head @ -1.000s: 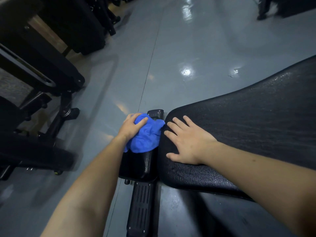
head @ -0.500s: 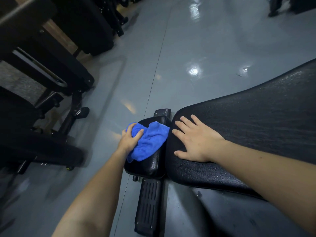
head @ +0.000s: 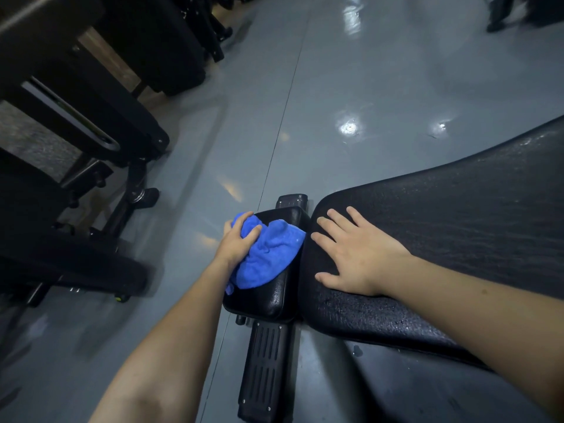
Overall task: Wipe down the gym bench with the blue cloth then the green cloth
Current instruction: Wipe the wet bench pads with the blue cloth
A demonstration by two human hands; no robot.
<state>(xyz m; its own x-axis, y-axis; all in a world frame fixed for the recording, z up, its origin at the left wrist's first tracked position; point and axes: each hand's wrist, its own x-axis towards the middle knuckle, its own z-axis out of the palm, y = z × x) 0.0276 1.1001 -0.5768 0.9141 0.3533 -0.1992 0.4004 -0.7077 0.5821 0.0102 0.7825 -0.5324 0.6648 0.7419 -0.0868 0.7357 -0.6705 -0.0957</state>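
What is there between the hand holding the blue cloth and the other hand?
In the head view, between left hand and right hand: the blue cloth's loose end, then the dark gap between the two bench pads.

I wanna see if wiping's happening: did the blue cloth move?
Yes. The blue cloth, gripped by the left hand, slid along the small seat pad toward the person; the pad's far corner is now uncovered.

left hand (head: pixel 236 242) grips blue cloth (head: pixel 268 257) on small seat pad (head: pixel 274 297) | right hand (head: pixel 355 254) flat on long bench pad (head: pixel 457 239) — fingers spread | grey glossy floor (head: pixel 351 87) — black gym equipment (head: pixel 76 123) at left
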